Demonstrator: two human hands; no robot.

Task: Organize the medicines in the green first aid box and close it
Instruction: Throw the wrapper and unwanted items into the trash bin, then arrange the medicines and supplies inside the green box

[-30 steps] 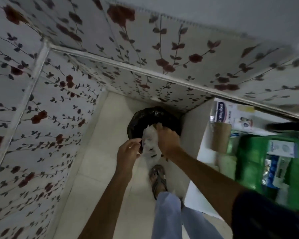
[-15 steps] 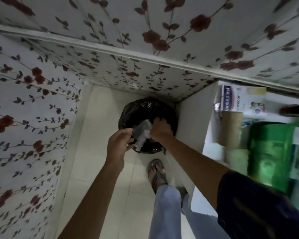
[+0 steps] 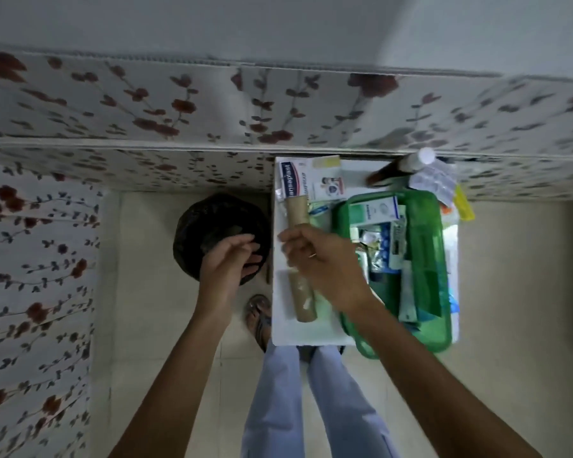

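Observation:
The green first aid box (image 3: 434,226) stands open on a small white table (image 3: 311,337) at the right. Inside it lie several medicine packs and sachets (image 3: 382,246), with a white and green carton (image 3: 372,209) at its far end. My right hand (image 3: 321,262) hovers over the table's left part, just left of the box, fingers loosely curled with nothing visible in them. My left hand (image 3: 227,266) is over a black-lined bin (image 3: 209,223), empty, fingers apart.
A brown cardboard roll (image 3: 304,300) lies on the table under my right hand. A Hansaplast box (image 3: 306,180) sits behind it. A brown bottle (image 3: 407,165), a blister pack (image 3: 434,180) and a yellow item (image 3: 463,204) sit behind the green box. Flowered walls close in behind and to the left.
The crumpled white wrapper that both hands held over the bin is gone from my hands. My right hand has moved right, over the table. The view has swung toward the green box.

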